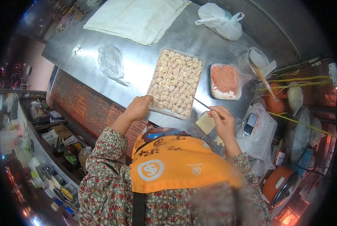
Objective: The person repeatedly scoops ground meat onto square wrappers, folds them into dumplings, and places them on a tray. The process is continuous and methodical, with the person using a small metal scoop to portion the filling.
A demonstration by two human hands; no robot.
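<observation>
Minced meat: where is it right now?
In the head view, the minced meat sits in a white tray right of centre on the metal table, right of the dumplings and beyond the right hand.

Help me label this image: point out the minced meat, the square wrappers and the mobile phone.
Minced meat (225,78), head view: middle of the pink mound.
Square wrappers (206,123), head view: top of the stack.
Mobile phone (250,124), head view: middle of its front.

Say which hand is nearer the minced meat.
Right. The right hand is on the near side of the minced meat; the left hand, farther left, is at the dumpling tray.
</observation>
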